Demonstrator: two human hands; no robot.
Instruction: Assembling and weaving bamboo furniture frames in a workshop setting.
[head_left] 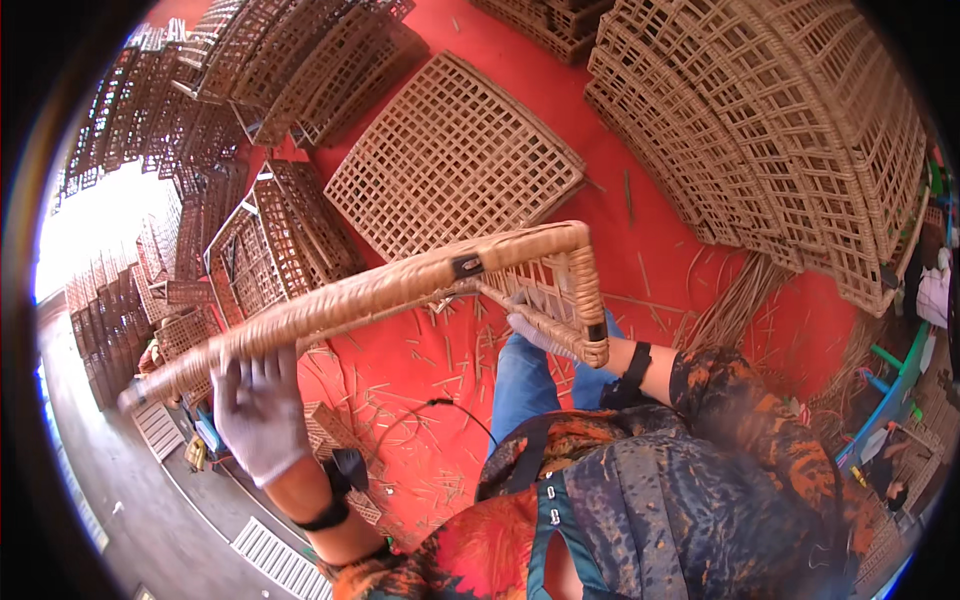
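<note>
A shallow light-brown wicker basket [370, 292] is held up in front of me, tilted so that its thick wrapped rim runs from lower left to upper right. Small black patches mark the rim. My left hand [262, 415], in a pale glove, grips the long rim near its left end, with the fingertips curled against it. At the basket's right end, my right hand [545, 338], also gloved, closes round the near rim. The basket partly covers the right fingers.
A flat lattice wicker piece [455, 160] lies on the red floor covering [400, 350], among cane scraps. Tall basket stacks [760, 120] stand at right, others [310, 70] at far left. Loose cane strands [735, 305] lie right. A person [885, 470] is at the right edge.
</note>
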